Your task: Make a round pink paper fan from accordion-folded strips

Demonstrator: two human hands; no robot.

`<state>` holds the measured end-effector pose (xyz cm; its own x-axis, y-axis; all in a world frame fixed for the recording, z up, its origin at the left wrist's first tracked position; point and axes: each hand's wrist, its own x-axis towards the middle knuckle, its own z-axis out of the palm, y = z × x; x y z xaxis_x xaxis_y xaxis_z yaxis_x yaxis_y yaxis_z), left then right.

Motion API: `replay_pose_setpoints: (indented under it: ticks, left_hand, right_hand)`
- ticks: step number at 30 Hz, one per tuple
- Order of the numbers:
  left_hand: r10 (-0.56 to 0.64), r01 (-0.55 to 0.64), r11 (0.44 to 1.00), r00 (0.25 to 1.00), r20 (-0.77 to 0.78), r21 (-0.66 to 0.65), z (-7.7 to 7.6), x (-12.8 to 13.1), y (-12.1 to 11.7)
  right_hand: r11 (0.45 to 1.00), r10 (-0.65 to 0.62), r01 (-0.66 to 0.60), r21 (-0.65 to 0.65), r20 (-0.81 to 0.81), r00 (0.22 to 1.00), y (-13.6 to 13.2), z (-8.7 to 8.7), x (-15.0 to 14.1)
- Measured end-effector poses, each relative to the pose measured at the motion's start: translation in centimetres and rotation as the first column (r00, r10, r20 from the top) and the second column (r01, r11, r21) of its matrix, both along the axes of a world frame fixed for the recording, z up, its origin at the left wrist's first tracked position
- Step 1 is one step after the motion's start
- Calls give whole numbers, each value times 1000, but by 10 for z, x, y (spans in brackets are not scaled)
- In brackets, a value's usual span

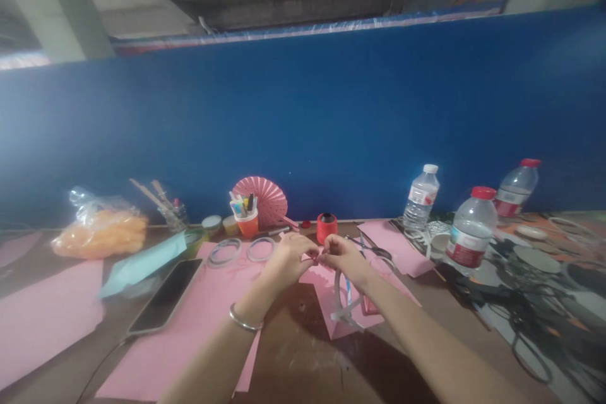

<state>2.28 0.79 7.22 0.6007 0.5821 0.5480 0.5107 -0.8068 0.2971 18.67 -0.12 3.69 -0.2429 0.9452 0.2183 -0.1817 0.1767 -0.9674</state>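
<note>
My left hand (pixel 291 259) and my right hand (pixel 344 255) meet over the middle of the table, fingertips pinched together on a small pink paper piece (pixel 316 258). A silver bangle (pixel 243 320) circles my left wrist. A white tape ring (pixel 348 300) hangs around my right wrist above a pink paper sheet (pixel 341 322). The picture is blurred, so the shape of the small piece is unclear.
Pink sheets (pixel 189 334) and a dark phone (pixel 165 297) lie left. Two tape rings (pixel 225 251), an orange pen cup (pixel 247 222), a pink paper fan (pixel 266 197) and a red spool (pixel 326 227) stand behind. Scissors (pixel 374 246) and three water bottles (pixel 468 230) are right, an orange bag (pixel 99 230) far left.
</note>
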Motion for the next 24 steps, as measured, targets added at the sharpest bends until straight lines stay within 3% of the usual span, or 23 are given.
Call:
replay_pose_setpoints:
  ticks: [24]
  left_hand:
    - [54,-54,999,999,-5,9,8,2,-11]
  right_hand:
    - [998,-53,51,25,72,996,-2,5,0]
